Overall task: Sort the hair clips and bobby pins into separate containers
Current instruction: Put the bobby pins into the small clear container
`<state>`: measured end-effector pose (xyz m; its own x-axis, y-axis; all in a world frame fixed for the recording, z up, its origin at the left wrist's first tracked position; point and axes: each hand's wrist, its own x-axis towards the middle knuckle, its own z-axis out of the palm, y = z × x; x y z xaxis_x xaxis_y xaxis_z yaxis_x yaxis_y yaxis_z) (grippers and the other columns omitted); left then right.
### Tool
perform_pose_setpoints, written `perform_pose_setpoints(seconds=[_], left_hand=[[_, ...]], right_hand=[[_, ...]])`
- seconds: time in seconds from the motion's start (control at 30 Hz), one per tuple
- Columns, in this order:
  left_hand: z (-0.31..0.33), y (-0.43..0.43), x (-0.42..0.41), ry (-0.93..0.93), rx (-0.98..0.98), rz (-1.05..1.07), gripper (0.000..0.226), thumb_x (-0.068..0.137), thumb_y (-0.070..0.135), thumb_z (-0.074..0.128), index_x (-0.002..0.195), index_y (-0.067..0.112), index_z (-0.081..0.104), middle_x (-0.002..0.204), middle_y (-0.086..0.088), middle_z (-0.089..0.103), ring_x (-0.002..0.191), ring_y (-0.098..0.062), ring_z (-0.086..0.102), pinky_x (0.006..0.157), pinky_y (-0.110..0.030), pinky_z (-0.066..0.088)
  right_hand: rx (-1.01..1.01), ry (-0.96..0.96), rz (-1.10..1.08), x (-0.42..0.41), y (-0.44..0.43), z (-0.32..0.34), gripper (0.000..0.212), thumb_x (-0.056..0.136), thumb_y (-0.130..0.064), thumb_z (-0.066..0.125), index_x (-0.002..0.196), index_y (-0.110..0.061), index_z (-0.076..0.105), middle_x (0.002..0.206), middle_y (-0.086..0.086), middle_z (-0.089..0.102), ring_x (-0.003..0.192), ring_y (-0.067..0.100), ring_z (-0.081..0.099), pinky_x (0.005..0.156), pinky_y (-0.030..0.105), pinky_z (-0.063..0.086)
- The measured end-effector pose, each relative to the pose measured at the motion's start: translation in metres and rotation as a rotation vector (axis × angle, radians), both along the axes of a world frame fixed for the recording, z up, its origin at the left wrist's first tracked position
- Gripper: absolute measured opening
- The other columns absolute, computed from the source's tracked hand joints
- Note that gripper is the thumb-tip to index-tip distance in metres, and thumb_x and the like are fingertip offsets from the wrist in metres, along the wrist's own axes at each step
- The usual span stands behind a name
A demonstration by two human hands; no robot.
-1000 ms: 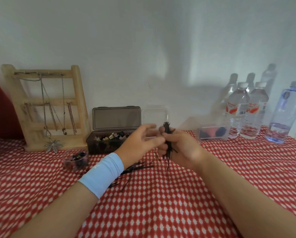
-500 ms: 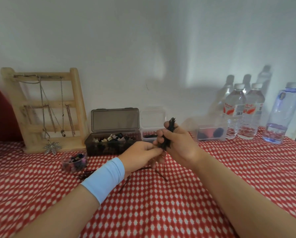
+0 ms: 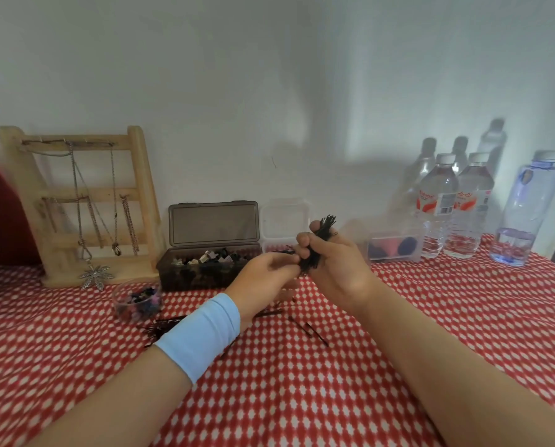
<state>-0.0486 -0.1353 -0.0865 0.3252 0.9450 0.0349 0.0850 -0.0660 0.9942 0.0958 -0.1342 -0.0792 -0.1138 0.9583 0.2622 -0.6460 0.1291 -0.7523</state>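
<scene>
My right hand (image 3: 336, 269) grips a bundle of black bobby pins (image 3: 321, 237), tips fanning upward above the fist. My left hand (image 3: 263, 279), with a light blue wristband, has its fingertips at the lower end of that bundle and seems to pinch it. More bobby pins lie loose on the red checked cloth: a small pile (image 3: 163, 325) by my left wrist and a couple (image 3: 311, 330) below my hands. An open dark box (image 3: 205, 269) holds hair clips. Behind my hands stands a small clear open container (image 3: 284, 227). A small round clear cup (image 3: 137, 303) holds dark small items.
A wooden jewellery stand (image 3: 86, 204) with necklaces stands at back left beside a red box (image 3: 2, 227). A clear tub (image 3: 395, 248) with dark and pink items and three water bottles (image 3: 456, 204) line the wall at right.
My right hand has lifted the bundle of pins a little and tilted it to the right. My left hand stays at its lower end. The view has shifted slightly.
</scene>
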Motion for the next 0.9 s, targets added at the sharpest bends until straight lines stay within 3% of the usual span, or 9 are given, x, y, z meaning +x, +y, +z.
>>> perform_pose_setpoints(seconds=[0.1, 0.2, 0.3, 0.4, 0.5, 0.6, 0.7, 0.83, 0.9], left_hand=[[0.006, -0.004, 0.004, -0.553, -0.398, -0.114, 0.040, 0.095, 0.021, 0.055, 0.125, -0.005, 0.058, 0.115, -0.016, 0.058, 0.109, -0.030, 0.057, 0.107, -0.045, 0.044], [0.011, -0.007, 0.002, -0.794, -0.546, -0.238, 0.060, 0.083, 0.024, 0.058, 0.128, -0.015, 0.050, 0.128, -0.028, 0.058, 0.121, -0.039, 0.057, 0.110, -0.049, 0.040], [0.012, -0.008, -0.001, -0.886, -0.550, -0.234, 0.060, 0.082, 0.020, 0.057, 0.128, -0.017, 0.049, 0.128, -0.032, 0.058, 0.124, -0.041, 0.055, 0.109, -0.049, 0.040], [0.010, -0.006, -0.002, -0.904, -0.594, -0.214, 0.053, 0.094, 0.023, 0.051, 0.127, -0.019, 0.049, 0.129, -0.030, 0.056, 0.125, -0.039, 0.054, 0.110, -0.049, 0.039], [0.008, -0.006, -0.002, -0.861, -0.662, -0.250, 0.057, 0.099, 0.030, 0.048, 0.131, -0.017, 0.045, 0.137, -0.027, 0.051, 0.131, -0.040, 0.048, 0.112, -0.050, 0.036], [0.009, -0.006, -0.002, -0.887, -0.668, -0.310, 0.055, 0.101, 0.028, 0.043, 0.134, -0.016, 0.043, 0.119, -0.034, 0.060, 0.124, -0.044, 0.053, 0.113, -0.051, 0.034], [0.007, -0.006, -0.006, -0.739, -0.649, -0.313, 0.054, 0.101, 0.030, 0.041, 0.131, -0.015, 0.045, 0.127, -0.036, 0.056, 0.126, -0.046, 0.051, 0.113, -0.051, 0.035], [0.026, -0.011, -0.012, 0.052, -0.386, -0.187, 0.036, 0.102, 0.031, 0.045, 0.111, 0.002, 0.064, 0.114, -0.024, 0.069, 0.110, -0.037, 0.066, 0.099, -0.045, 0.051], [0.039, -0.005, -0.014, 0.258, -0.118, 0.024, 0.026, 0.101, 0.023, 0.047, 0.111, 0.009, 0.067, 0.103, -0.013, 0.074, 0.097, -0.028, 0.071, 0.093, -0.044, 0.056]], right_hand=[[0.059, -0.118, -0.159, 0.003, 0.001, 0.001, 0.022, 0.104, 0.006, 0.036, 0.106, -0.012, 0.048, 0.073, 0.004, 0.054, 0.065, 0.016, 0.049, 0.070, 0.032, 0.045], [0.107, -0.314, -0.296, 0.003, 0.000, -0.001, 0.019, 0.104, 0.002, 0.040, 0.113, -0.010, 0.052, 0.076, 0.004, 0.056, 0.068, 0.017, 0.053, 0.074, 0.034, 0.047], [0.125, -0.525, -0.335, -0.001, -0.004, -0.005, 0.017, 0.105, -0.005, 0.044, 0.116, -0.011, 0.056, 0.081, 0.006, 0.060, 0.074, 0.016, 0.057, 0.083, 0.033, 0.052], [0.131, -0.610, -0.308, -0.004, -0.003, -0.007, 0.012, 0.105, -0.006, 0.044, 0.108, -0.011, 0.055, 0.079, 0.006, 0.057, 0.068, 0.013, 0.055, 0.079, 0.033, 0.051], [0.088, -0.489, -0.250, -0.003, 0.000, -0.008, 0.013, 0.106, -0.005, 0.041, 0.105, -0.012, 0.052, 0.073, 0.002, 0.054, 0.063, 0.012, 0.051, 0.072, 0.030, 0.051], [0.059, -0.379, -0.194, 0.001, 0.003, -0.006, 0.014, 0.106, -0.004, 0.040, 0.105, -0.012, 0.051, 0.075, 0.003, 0.057, 0.065, 0.014, 0.053, 0.073, 0.031, 0.051], [0.062, -0.587, -0.183, 0.002, 0.001, -0.007, 0.012, 0.107, -0.008, 0.040, 0.104, -0.012, 0.051, 0.077, 0.002, 0.059, 0.068, 0.015, 0.054, 0.076, 0.031, 0.049], [-0.007, -0.645, -0.101, 0.005, -0.001, -0.009, 0.013, 0.108, -0.009, 0.039, 0.104, -0.012, 0.051, 0.075, 0.002, 0.052, 0.062, 0.012, 0.048, 0.061, 0.025, 0.047], [-0.070, -0.565, -0.011, 0.009, 0.000, -0.003, 0.014, 0.108, -0.009, 0.039, 0.108, -0.011, 0.053, 0.075, 0.002, 0.053, 0.060, 0.012, 0.048, 0.059, 0.027, 0.044]])
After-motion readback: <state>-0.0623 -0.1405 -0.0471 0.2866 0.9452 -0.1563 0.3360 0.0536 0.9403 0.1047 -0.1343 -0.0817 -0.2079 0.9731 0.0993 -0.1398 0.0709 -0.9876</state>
